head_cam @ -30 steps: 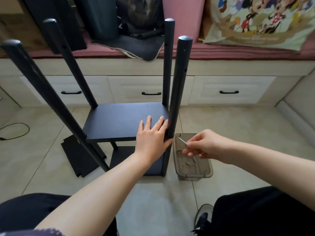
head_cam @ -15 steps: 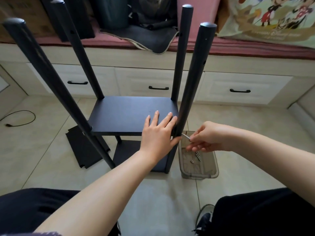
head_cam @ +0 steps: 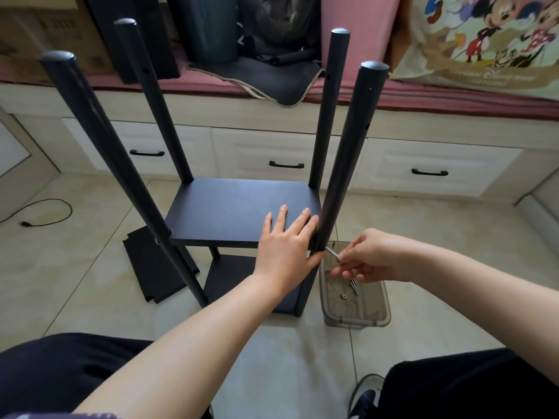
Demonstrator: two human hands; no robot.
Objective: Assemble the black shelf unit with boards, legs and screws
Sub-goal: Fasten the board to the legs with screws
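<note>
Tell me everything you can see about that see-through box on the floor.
The box is a small, smoky-clear plastic tub, oblong, with no lid on it. It sits upright on the tiled floor, just right of the shelf's near right leg. Inside lie a few metal screws and a small nut. The right hand is above its far end, hiding it.

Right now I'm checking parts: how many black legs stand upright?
4: near left leg, far left leg, far right leg, near right leg beside the left hand.
</note>
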